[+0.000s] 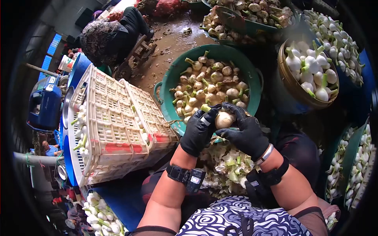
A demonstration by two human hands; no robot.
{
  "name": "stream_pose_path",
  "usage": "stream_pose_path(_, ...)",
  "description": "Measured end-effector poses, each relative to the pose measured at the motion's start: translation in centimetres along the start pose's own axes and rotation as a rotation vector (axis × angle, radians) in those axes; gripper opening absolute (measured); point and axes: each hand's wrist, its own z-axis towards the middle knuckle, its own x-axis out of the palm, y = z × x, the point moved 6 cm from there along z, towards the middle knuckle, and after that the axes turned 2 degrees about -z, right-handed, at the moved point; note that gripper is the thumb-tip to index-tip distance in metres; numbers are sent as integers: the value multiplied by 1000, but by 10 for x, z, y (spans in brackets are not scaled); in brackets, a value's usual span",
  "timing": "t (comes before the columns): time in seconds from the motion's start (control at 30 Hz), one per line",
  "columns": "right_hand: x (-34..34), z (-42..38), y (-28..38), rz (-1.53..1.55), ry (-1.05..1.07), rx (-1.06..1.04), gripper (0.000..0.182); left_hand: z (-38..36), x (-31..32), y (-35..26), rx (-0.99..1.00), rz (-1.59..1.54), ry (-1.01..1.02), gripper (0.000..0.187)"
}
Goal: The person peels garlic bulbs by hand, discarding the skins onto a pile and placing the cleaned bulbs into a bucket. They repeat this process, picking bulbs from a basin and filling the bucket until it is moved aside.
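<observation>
A pale garlic bulb [225, 120] is held between my two black-gloved hands, over the near rim of a green tub [167, 84]. My left hand [199, 128] has its fingers closed on the bulb's green stem end. On the bulb's other side, my right hand [246, 131] curls its fingers and thumb round the body. Inside the tub lie many unpeeled bulbs [212, 76] with short stems. Below my hands is a heap of peeled skins and leaf scraps [230, 167].
White plastic crates [114, 118] stand at the left, with white bulbs [104, 216] below them. A bucket of cleaned bulbs [311, 70] is at the right. More full tubs [248, 25] stand behind. A person [114, 37] sits at the upper left.
</observation>
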Motion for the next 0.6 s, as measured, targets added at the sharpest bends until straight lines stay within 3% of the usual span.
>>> stream_pose_path(0.07, 9, -2, 1, 361, 106, 79, 69, -8, -4, 7, -344, -208, 22, 38)
stream_pose_path(0.1, 14, -6, 2, 694, 88, 212, 58, -8, -9, 0, -341, -201, 15, 38)
stream_pose_path(0.2, 16, -7, 1, 932, 33, 337, 51, -13, -14, -16, -682, -1004, -179, 33)
stream_pose_path(0.47, 16, -8, -4, 1074, -23, 477, 48, -6, -19, -27, -697, -953, -161, 29)
stream_pose_path(0.57, 19, -9, -8, 1005, -51, 513, 46, -4, -18, -23, -741, -937, -165, 31)
stream_pose_path(0.6, 15, -7, -9, 826, -89, 395, 42, -3, -18, -24, -744, -925, -159, 30)
